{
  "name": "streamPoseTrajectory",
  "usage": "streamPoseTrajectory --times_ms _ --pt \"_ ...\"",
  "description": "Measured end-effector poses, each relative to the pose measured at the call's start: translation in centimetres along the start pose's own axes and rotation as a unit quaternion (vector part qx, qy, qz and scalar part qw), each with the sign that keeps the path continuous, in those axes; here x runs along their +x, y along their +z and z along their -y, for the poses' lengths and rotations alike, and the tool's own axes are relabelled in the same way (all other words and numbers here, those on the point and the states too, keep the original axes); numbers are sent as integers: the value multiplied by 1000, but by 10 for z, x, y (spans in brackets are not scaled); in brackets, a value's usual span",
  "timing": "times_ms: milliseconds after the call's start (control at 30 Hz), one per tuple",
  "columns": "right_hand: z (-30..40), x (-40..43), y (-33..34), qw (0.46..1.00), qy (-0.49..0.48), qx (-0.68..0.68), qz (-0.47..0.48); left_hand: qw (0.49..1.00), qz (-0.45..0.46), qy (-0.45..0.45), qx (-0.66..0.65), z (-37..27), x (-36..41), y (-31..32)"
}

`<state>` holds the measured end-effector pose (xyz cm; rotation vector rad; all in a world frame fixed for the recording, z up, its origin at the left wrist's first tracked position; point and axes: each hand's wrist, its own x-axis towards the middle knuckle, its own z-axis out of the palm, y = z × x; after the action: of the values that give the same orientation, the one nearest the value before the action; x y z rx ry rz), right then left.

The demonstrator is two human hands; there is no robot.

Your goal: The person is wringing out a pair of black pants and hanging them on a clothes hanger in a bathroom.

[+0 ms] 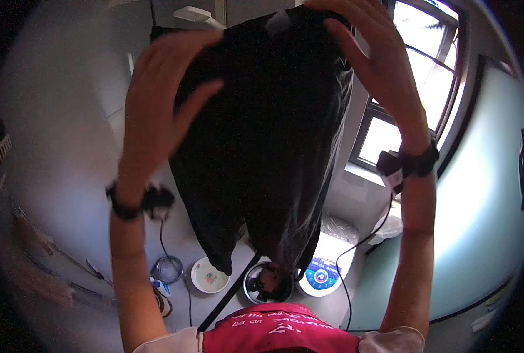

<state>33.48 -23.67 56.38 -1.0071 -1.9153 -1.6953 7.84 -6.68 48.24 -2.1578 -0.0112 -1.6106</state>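
Note:
A large black item (262, 132), a bag or a garment, hangs in front of me and fills the middle of the view. Glossy folds run down its right side, and its lower end splits into drooping points. My left hand (160, 97) is at its upper left, thumb and fingers spread apart over the black surface. At the upper right corner is my right hand (372, 53), thumb apart from the fingers; the dark material hides whether it grips the edge. Each wrist wears a black strap with a small device and a cable.
Below stand a white floral bowl (210, 276), a metal basin (248, 289) with dark contents, a white bucket (328, 282) with a blue label and a clear round container (168, 269). A black pole (231, 291) slants between them. A window (381, 141) and a frosted panel (469, 198) are at right.

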Motion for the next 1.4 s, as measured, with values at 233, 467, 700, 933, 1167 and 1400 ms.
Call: streamPoseTrajectory --times_ms 233,467,700,933,1167,1400 --pt "-1 43 -2 985 30 36 168 957 265 35 -113 73 43 4" --pt "-51 24 12 979 41 82 184 966 254 40 22 132 64 -3" --pt "-50 26 11 976 96 52 188 972 231 -13 34 169 65 -20" --pt "-19 3 14 983 157 91 9 985 -23 127 114 173 30 -26" --pt "-6 -48 65 895 376 236 -40 902 -53 -363 -228 173 -34 2" --pt "-31 -52 72 955 296 2 6 913 -27 -315 -257 163 -22 -16"
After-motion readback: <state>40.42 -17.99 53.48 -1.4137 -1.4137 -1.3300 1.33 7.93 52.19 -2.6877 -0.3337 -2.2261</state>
